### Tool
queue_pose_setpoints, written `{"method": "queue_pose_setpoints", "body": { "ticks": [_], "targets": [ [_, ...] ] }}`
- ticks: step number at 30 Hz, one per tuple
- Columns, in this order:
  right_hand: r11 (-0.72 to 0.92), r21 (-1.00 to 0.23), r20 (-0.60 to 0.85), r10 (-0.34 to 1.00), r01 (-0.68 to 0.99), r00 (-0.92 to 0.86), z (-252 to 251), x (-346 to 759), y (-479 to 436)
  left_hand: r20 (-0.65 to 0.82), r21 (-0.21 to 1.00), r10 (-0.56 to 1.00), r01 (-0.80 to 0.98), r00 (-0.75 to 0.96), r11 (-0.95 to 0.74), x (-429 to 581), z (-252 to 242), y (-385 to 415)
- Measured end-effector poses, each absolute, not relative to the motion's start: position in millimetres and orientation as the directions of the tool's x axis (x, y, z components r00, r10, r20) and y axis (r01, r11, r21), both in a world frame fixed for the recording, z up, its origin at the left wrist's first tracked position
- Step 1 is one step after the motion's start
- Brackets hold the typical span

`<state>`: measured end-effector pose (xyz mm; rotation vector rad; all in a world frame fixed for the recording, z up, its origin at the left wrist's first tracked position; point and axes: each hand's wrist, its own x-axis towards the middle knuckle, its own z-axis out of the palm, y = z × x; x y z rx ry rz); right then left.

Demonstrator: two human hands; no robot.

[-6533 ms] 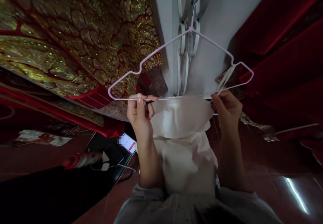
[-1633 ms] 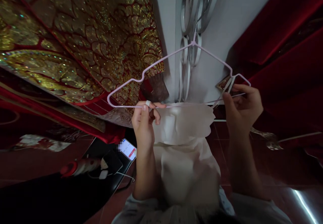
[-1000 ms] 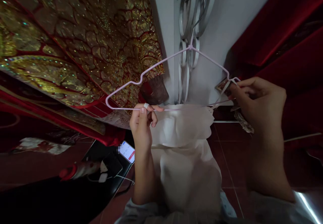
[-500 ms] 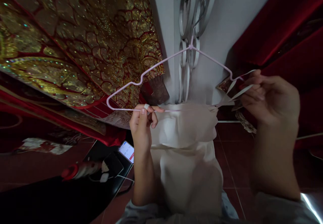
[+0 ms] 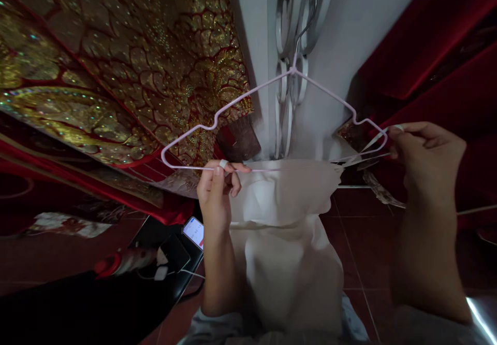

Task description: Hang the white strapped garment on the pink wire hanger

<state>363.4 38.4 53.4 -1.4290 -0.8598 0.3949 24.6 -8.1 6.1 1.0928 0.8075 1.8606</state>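
Observation:
A pale pink wire hanger (image 5: 248,92) hangs by its hook from a silver ornamental bracket (image 5: 295,18) on the white wall. A cream garment (image 5: 289,231) drapes down from the hanger's bottom bar. My left hand (image 5: 218,189) is closed, pinching the bar and the garment's top edge at the left of the cloth. My right hand (image 5: 425,158) is closed on a thin cream ribbon strap (image 5: 370,143) of the garment, drawn out past the hanger's right end.
A red and gold sequinned gown (image 5: 116,75) fills the upper left. Dark red velvet garments (image 5: 438,55) hang at the right. Below left, a black surface holds a lit phone (image 5: 194,231), a charger with cable and a red-ended tool (image 5: 120,263). The floor is dark red tile.
My right hand has moved from the hanger's bottom bar out to the right, pulling the ribbon strap past the hanger's right end. My left hand has stayed on the bar.

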Motion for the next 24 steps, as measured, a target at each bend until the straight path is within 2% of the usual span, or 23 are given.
{"method": "queue_pose_setpoints", "body": {
  "ticks": [6, 11, 17, 19, 21, 24],
  "targets": [
    [0.223, -0.885, 0.460, 0.559, 0.409, 0.690, 33.9, 379.0, 36.7, 0.364, 0.831, 0.878, -0.318, -0.312, -0.457, 24.5, 4.4, -8.3],
    [0.277, -0.914, 0.406, 0.638, 0.297, 0.654, 29.7, 379.9, 33.3, 0.362, 0.818, 0.882, -0.351, -0.303, -0.456, 24.7, 3.2, -6.1],
    [0.455, -0.838, 0.538, 0.601, 0.301, 0.591, 40.3, 345.2, 10.2, 0.355, 0.811, 0.893, -0.384, -0.276, -0.441, 28.1, 3.6, -3.6],
    [0.414, -0.845, 0.532, 0.708, 0.338, 0.464, 40.2, 330.4, 1.8, 0.339, 0.812, 0.903, -0.403, -0.263, -0.422, 31.2, 4.0, -4.8],
    [0.358, -0.845, 0.468, 0.854, 0.397, 0.227, 36.1, 317.9, -3.2, 0.311, 0.815, 0.916, -0.425, -0.253, -0.394, 34.1, 3.0, -6.8],
    [0.384, -0.797, 0.416, 0.909, 0.466, -0.037, 24.8, 306.2, -2.9, 0.280, 0.806, 0.919, -0.453, -0.277, -0.382, 32.4, -2.6, -9.0]
  ]
}}
